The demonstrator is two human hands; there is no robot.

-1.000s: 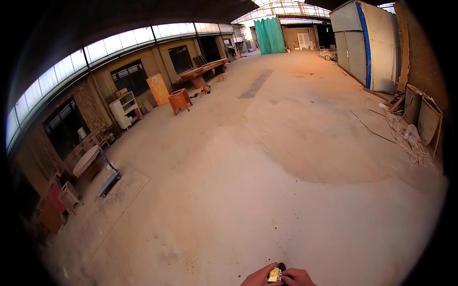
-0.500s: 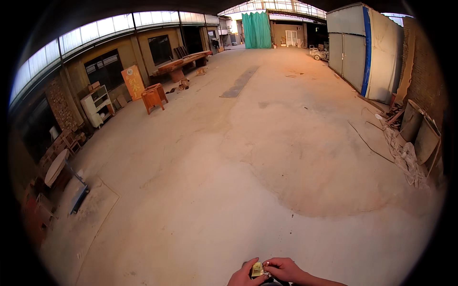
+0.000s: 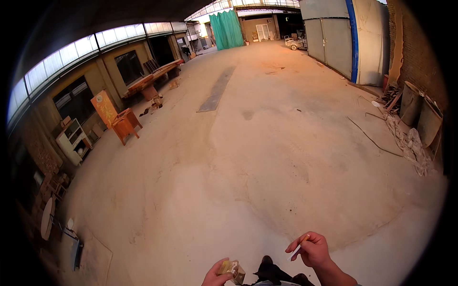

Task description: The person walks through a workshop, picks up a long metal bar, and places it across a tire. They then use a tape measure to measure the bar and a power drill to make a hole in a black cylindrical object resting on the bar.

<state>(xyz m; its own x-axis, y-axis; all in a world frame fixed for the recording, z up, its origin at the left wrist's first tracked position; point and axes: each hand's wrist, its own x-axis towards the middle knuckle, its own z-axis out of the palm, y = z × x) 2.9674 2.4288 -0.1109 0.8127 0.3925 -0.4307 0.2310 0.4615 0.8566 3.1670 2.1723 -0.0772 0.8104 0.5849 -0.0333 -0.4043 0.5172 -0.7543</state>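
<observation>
A cigarette (image 3: 295,251), white with an orange-brown end, is pinched between the thumb and fingers of my right hand (image 3: 316,250). My left hand (image 3: 214,276) grips a yellowish cigarette pack (image 3: 235,270) at the lower edge. The pack's top appears open, with pale ends showing inside. The two hands are well apart, and between them my dark shoe (image 3: 267,260) and trousers show against the floor.
A dusty concrete floor (image 3: 229,157) stretches ahead. Along the left stand a reddish wooden stool (image 3: 125,125), a white cabinet (image 3: 72,143) and a long wooden table (image 3: 143,86). On the right are a large metal cabinet (image 3: 329,43), crumpled sheeting (image 3: 411,145) and leaning boards (image 3: 427,121).
My right hand has drawn away from the pack to the right and up, now with a cigarette in it. The left hand has shifted left with the pack. The view has turned rightward.
</observation>
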